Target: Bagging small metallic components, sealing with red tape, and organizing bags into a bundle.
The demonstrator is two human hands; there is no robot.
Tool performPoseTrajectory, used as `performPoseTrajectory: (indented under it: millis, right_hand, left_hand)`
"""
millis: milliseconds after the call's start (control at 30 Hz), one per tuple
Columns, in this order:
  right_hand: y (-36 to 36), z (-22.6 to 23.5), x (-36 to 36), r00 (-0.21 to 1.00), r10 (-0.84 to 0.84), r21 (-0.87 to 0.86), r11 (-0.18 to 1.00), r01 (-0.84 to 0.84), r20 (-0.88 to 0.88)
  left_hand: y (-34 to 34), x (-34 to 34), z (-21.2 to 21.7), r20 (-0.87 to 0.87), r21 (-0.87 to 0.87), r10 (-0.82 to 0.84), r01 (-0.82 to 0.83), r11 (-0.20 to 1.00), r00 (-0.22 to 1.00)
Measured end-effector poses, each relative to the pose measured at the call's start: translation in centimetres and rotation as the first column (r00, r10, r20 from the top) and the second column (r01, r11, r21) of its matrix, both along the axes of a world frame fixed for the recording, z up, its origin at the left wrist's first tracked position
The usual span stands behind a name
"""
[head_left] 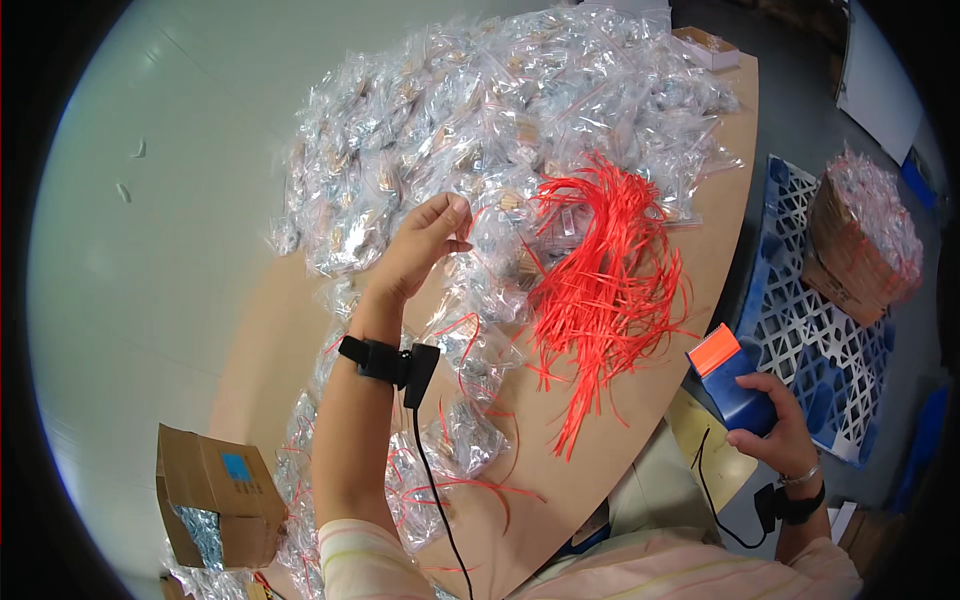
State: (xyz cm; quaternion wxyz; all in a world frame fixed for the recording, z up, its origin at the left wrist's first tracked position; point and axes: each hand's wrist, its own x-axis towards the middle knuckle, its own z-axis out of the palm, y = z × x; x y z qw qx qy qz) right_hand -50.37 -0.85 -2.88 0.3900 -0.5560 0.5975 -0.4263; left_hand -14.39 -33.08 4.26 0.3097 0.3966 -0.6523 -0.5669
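My left hand (pixel 430 240) is raised over the heap of bags, thumb and fingers pinched together. A thin red strip (pixel 474 222) shows at its fingertips and seems held there. In my right hand (pixel 785 425), off the table's right edge, is a blue hand-held tool (pixel 738 392) with an orange, finely toothed end pointing up and left. Between the hands lies a loose bundle of red strips (pixel 615 290). Clear plastic bags (pixel 420 130) with small metallic and wooden-looking parts are piled behind and around my left hand; the exact parts are too small to tell.
The brown tabletop (pixel 570 490) curves along my right. More bags with red strips (pixel 460 430) run beside my left forearm. An open cardboard box (pixel 250 490) stands at lower left. To the right, a filled carton (pixel 850 250) rests on a blue and white pallet (pixel 790 300).
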Motion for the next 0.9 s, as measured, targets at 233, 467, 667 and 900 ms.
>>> performPoseTrajectory:
  millis: [233, 467, 667, 900]
  right_hand:
    - [0.0, -0.7, -0.6, 0.998, -0.055, 0.037, 0.998, 0.054, 0.023]
    - [1.3, -2.0, -1.3, 0.971, -0.194, 0.174, 0.97, 0.169, 0.137]
    - [1.3, -1.3, -0.7, 0.974, -0.139, 0.139, 0.984, 0.115, 0.179]
    - [0.4, -1.0, -3.1, 0.989, -0.097, 0.008, 0.995, 0.097, 0.115]
  left_hand:
    - [-8.2, -2.8, -5.2, 0.431, -0.126, 0.157, -0.112, 0.986, 0.889]
    - [-8.6, -4.0, -11.1, 0.517, -0.381, 0.35, -0.156, 0.911, 0.781]
    - [-6.5, -6.0, -12.2, 0.618, -0.605, 0.613, -0.2, 0.77, 0.492]
    - [-9.8, -1.5, -12.7, 0.322, -0.435, 0.428, -0.269, 0.859, 0.845]
